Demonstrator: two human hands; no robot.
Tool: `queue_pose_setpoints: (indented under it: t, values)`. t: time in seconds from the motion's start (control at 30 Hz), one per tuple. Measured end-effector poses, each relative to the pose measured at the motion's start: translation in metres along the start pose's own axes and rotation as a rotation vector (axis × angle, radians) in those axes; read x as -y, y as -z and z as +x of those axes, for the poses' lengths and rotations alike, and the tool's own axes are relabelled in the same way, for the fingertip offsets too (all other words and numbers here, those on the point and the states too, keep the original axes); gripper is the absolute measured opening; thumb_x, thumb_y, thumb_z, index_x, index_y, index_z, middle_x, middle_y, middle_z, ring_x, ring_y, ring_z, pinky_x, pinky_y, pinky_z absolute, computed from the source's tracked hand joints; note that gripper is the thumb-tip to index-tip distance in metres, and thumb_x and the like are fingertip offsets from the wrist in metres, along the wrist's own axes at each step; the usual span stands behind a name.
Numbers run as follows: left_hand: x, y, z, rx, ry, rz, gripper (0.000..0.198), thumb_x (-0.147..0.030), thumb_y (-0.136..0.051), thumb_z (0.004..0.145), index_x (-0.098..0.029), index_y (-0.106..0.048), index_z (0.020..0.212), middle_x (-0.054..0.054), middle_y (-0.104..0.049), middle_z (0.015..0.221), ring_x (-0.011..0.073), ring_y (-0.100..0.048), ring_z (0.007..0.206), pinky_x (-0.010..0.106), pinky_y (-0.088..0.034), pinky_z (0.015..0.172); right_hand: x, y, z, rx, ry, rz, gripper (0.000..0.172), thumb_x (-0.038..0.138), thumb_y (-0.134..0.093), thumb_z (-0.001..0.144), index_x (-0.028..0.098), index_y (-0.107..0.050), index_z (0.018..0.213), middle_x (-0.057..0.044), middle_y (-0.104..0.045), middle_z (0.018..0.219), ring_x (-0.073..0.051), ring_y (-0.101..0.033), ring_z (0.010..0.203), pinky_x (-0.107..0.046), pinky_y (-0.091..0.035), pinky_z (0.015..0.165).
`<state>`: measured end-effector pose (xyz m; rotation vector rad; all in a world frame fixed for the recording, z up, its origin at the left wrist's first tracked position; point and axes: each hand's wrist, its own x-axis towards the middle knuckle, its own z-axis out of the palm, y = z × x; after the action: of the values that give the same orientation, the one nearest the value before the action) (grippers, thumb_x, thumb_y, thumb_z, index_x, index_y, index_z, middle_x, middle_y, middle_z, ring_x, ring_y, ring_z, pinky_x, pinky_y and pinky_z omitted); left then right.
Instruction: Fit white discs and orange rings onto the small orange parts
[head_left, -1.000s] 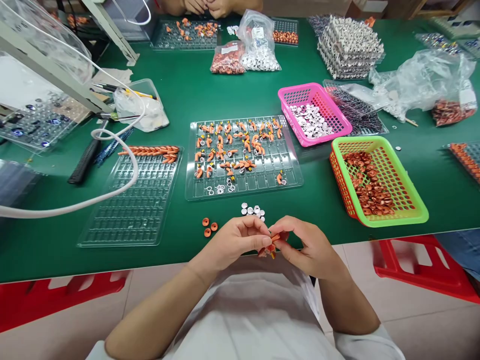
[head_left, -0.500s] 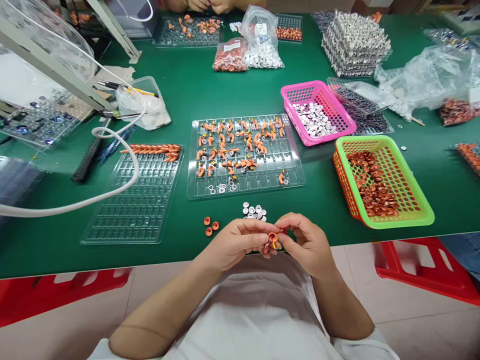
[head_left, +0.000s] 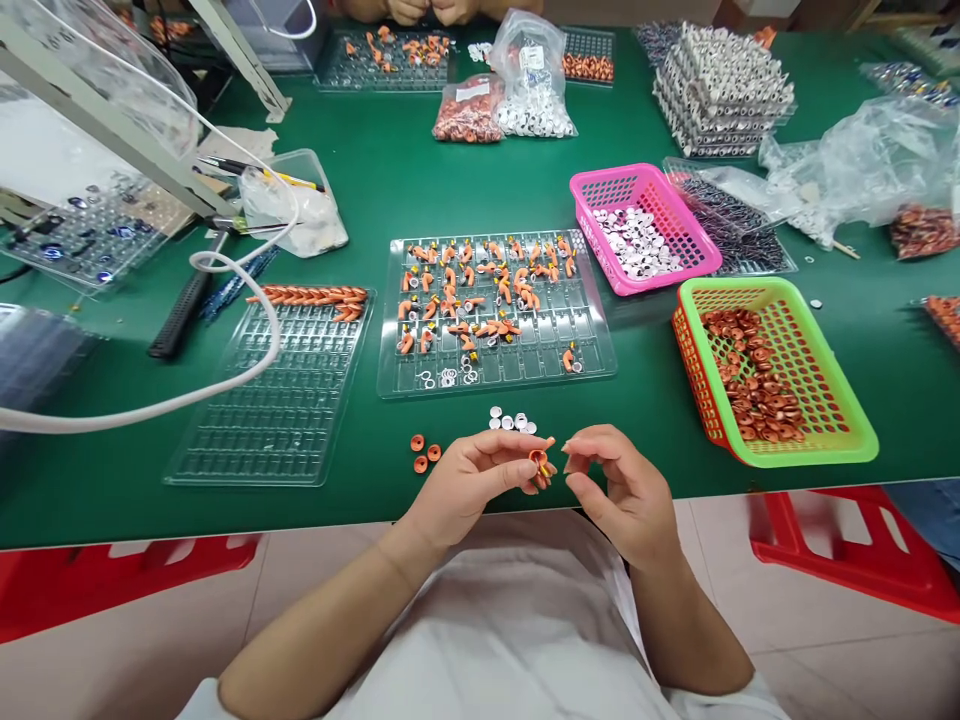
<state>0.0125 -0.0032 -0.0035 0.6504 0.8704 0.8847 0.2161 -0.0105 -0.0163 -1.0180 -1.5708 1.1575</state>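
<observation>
A small orange plastic piece (head_left: 538, 458), shaped like a cup with a yellow bit (head_left: 546, 468), is sitting near the green desk's (head_left: 450, 190) front edge. The left hand (head_left: 480, 475) is pinching it. The right hand (head_left: 626, 495) is curling just beside it, its grip making a narrow gap.

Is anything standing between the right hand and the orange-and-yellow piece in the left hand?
Nothing visible does: only a narrow gap separates the right hand from the orange-and-yellow piece held in the left hand.

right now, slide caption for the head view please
Left hand holding a small orange part, open right hand beside it, at a green table.
</observation>
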Motion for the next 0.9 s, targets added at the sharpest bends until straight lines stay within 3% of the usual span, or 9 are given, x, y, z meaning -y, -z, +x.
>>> queue_pose_setpoints:
  t: [0.37, 0.67, 0.9]
  values:
    - [-0.003, -0.014, -0.002, -0.082, -0.084, 0.052, 0.016, -0.022, -0.082, 0.079, -0.022, -0.081, 0.095, 0.003, -0.079, 0.088, 0.0135, -0.073, 0.081, 0.021, -0.060, 0.077, 0.006, -0.008, 0.004, -0.015, 0.099, -0.158, 0.021, 0.009, -0.063, 0.090, 0.025, -0.066, 0.103, -0.001, -0.064, 0.088, -0.014, -0.061, 0.080, -0.026, -0.049, 0.066]
    - [0.001, -0.011, -0.005, -0.109, -0.117, 0.135, 0.019, -0.023, -0.079, 0.082, -0.024, -0.081, 0.101, 0.004, -0.079, 0.093, 0.0154, -0.074, 0.086, 0.022, -0.060, 0.080, 0.004, -0.011, 0.000, -0.022, 0.117, -0.175, 0.024, 0.008, -0.066, 0.086, 0.024, -0.065, 0.104, -0.002, -0.064, 0.091, -0.015, -0.061, 0.080, -0.026, -0.051, 0.067]
    - [0.001, -0.010, -0.006, -0.074, -0.126, 0.140, 0.019, -0.029, -0.076, 0.086, -0.022, -0.081, 0.103, 0.004, -0.078, 0.086, 0.0127, -0.070, 0.078, 0.020, -0.059, 0.076, 0.002, -0.010, 0.000, -0.048, 0.152, -0.184, 0.022, 0.006, -0.061, 0.088, 0.023, -0.065, 0.102, -0.002, -0.066, 0.088, -0.015, -0.062, 0.080, -0.027, -0.051, 0.067]
